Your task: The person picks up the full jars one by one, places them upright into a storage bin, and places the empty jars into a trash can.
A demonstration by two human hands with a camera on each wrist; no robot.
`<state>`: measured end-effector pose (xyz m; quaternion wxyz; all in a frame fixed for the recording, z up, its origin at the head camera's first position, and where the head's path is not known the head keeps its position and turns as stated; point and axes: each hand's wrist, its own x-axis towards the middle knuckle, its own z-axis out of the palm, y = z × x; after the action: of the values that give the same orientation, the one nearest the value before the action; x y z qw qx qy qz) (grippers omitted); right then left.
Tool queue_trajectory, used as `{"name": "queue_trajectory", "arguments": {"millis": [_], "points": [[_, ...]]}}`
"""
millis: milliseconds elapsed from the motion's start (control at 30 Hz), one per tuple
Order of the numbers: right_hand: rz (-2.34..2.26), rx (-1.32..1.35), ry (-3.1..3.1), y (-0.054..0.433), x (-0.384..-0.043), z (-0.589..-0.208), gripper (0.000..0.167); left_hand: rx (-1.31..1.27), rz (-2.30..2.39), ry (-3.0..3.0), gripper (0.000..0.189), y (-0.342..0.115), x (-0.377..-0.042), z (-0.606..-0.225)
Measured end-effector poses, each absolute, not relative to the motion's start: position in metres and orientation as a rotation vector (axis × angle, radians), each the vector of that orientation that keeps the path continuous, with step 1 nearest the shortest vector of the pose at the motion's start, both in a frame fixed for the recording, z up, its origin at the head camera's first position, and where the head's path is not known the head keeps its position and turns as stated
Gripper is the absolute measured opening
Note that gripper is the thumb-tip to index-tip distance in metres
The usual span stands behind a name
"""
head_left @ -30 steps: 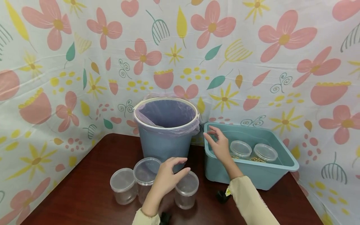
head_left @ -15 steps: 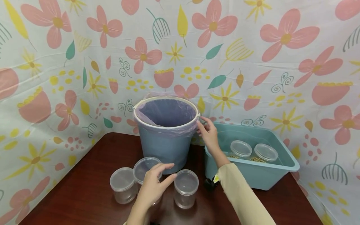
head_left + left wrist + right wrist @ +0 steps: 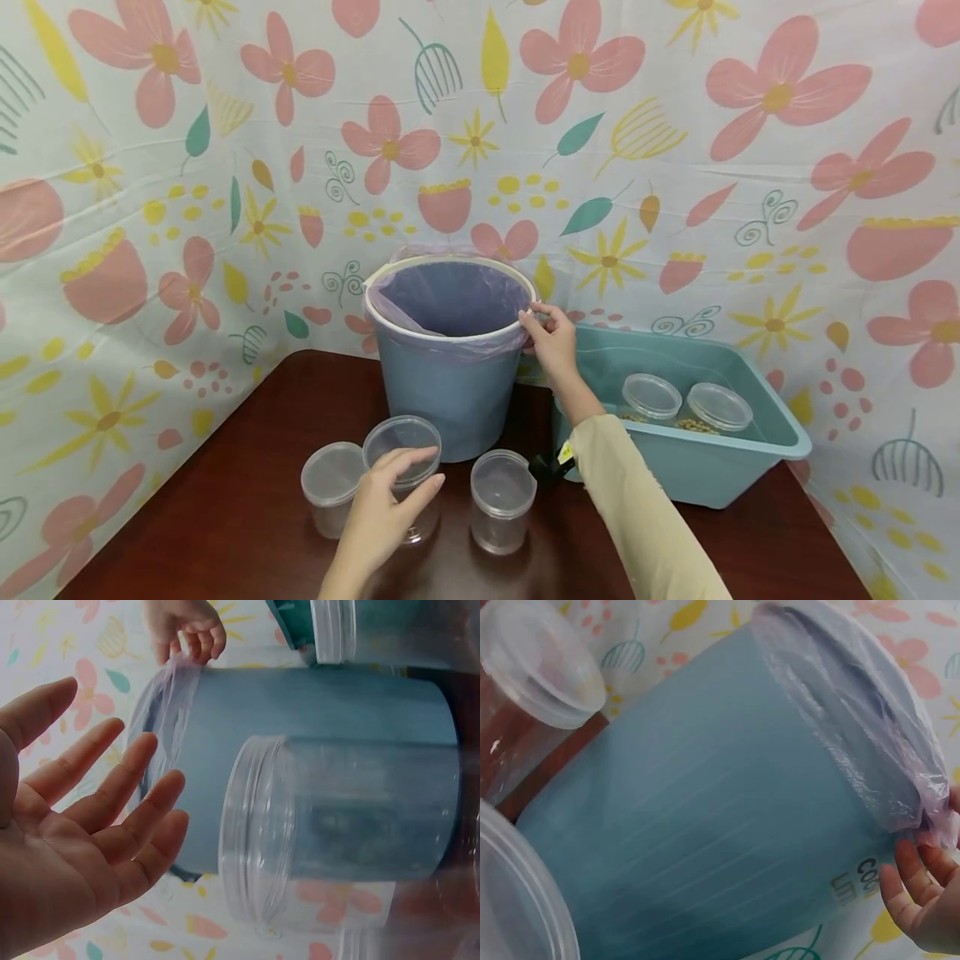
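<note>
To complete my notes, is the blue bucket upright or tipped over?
Upright: the bucket stands with its base on the table, rim at top.

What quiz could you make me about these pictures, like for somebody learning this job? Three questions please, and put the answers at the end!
1. True or false: the right hand is at the top of the bucket.
2. How many clear jars stand on the table outside the tub?
A) Two
B) Three
C) Five
3. Fill the gap: the bag lining the bucket is pale ____.

Key:
1. True
2. B
3. Purple
</note>
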<state>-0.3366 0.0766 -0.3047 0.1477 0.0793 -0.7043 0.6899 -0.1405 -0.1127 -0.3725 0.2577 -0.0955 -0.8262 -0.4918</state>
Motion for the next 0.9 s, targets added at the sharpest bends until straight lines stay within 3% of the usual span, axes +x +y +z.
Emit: {"name": "queue_trajectory", "arguments": {"millis": [900], "points": [[2.091, 0.190, -2.035, 0.076, -0.334, -0.303, 0.036, 0.119, -1.143, -1.947, 0.022, -0.188, -0.143, -0.407]]}}
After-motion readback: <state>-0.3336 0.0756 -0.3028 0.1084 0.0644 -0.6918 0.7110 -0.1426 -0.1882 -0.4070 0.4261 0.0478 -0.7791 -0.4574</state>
